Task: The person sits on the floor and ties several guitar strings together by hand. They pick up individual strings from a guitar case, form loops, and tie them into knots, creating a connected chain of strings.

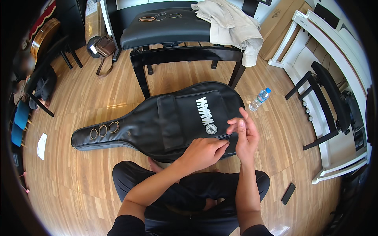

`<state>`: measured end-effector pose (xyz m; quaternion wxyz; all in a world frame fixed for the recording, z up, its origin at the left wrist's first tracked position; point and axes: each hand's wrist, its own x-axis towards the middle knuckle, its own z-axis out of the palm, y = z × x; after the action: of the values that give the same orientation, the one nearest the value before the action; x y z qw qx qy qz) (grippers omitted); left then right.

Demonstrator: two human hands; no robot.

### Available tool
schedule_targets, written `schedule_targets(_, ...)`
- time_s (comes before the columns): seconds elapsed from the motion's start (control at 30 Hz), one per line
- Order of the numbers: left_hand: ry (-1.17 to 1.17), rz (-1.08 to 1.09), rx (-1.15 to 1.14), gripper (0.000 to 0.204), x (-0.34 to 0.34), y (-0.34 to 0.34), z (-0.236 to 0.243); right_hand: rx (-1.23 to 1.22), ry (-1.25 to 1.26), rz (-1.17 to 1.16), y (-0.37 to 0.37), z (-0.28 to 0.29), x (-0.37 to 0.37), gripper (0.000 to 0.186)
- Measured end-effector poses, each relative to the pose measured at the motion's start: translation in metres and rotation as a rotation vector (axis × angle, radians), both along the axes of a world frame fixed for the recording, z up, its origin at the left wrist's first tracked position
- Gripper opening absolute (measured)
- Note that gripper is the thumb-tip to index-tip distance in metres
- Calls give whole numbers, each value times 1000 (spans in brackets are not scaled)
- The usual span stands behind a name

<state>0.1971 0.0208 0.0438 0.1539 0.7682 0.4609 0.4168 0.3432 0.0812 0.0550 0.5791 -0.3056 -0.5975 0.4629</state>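
Note:
A black guitar gig bag [151, 110] lies flat on the floor before my crossed legs, its narrow end to the left. Three thin wire coils [103, 130], like coiled guitar strings, rest side by side on that narrow end. Over the bag's near right edge, my left hand [202, 154] is closed in a pinch, thumb and fingers pressed together. What it pinches is too thin to make out. Just right of it, my right hand [246, 135] is raised palm inward, its fingers apart and partly bent, with nothing clearly seen in them.
Behind the bag stands a black padded bench [165, 29] bearing more thin coils [147, 19] and a beige jacket [228, 23]. A water bottle [259, 100] and a phone [288, 193] lie on the right. White paper [41, 146] and a seated person [43, 84] are at left.

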Motion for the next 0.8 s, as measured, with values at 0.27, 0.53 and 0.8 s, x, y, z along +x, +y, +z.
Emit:
schedule_targets(0.27, 139, -33, -134, 18, 0, -21, 22, 54, -29, 45, -6, 2, -3, 34)
schedule_targets(0.53, 254, 58, -3, 11, -34, -22, 37, -211, -492, 431, -12, 11, 14, 28)
schedule_targets(0.8, 16, -37, -33, 13, -65, -9, 47, -451, -387, 812, -5, 9, 23, 33)
